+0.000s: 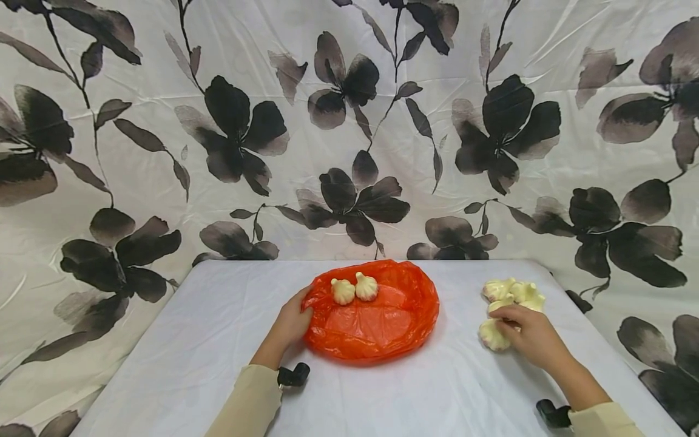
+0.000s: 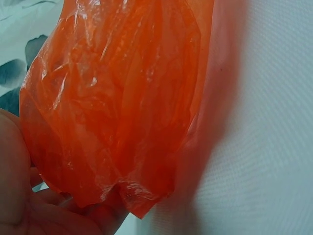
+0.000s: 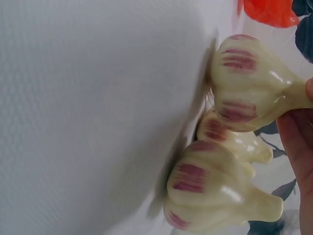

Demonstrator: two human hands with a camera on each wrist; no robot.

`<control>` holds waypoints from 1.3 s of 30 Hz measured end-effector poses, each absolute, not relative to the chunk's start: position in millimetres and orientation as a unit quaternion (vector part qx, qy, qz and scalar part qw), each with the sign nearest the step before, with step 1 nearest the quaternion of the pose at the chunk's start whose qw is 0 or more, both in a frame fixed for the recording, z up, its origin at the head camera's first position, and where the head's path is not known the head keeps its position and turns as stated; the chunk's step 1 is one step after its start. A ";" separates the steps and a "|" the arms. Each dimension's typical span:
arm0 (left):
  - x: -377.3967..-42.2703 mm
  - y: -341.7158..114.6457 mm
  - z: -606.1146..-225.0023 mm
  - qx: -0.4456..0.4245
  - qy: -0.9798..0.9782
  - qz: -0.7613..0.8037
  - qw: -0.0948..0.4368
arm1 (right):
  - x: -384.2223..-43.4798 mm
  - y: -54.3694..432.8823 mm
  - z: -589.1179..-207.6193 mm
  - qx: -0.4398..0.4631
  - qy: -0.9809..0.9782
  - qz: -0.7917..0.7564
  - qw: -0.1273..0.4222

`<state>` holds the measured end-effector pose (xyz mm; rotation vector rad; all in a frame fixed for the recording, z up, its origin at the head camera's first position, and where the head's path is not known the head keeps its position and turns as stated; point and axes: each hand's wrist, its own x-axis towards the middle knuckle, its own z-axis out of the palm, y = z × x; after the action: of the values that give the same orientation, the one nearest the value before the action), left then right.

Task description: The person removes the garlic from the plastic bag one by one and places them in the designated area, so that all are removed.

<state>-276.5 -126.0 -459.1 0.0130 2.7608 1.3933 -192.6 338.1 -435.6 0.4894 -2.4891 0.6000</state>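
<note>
A red plastic bag (image 1: 371, 358) lies spread round and wide on the table, with two pale garlic bulbs (image 1: 366, 286) resting towards its far left part. My left hand (image 1: 291, 321) holds the bag's left edge; in the left wrist view its fingers (image 2: 73, 215) reach behind the crinkled plastic. Over on the right, my right hand (image 1: 532, 337) pinches a cream garlic bulb (image 3: 239, 83) with purple streaks by its stem. Beside and behind it sit more garlic bulbs (image 1: 526, 295), one of them (image 3: 210, 186) close by in the right wrist view.
The table (image 1: 437, 400) has a white cloth over it. Behind it hangs a pale curtain (image 1: 426, 139) with dark flowers. A small black camera (image 1: 293, 374) is strapped at the left wrist, another black camera (image 1: 553, 414) at the right.
</note>
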 end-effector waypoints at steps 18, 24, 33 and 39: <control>-279.0 -126.5 -462.2 -0.003 0.892 0.452 0.027 | -189.4 343.9 -434.4 0.168 -0.929 0.222 0.243; -279.2 -126.5 -462.5 -0.001 0.894 0.448 0.025 | -191.7 342.3 -434.9 0.202 -0.915 0.223 0.267; -278.8 -127.6 -462.8 0.000 0.891 0.454 0.027 | -195.1 334.7 -427.4 0.212 -0.918 0.201 0.267; -277.9 -127.3 -462.5 -0.005 0.891 0.453 0.027 | -202.7 321.0 -420.9 0.217 -0.919 0.200 0.261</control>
<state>-277.9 -127.3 -462.5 -0.0155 2.7513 1.4001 -202.7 321.0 -420.9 0.5875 -2.4880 0.5411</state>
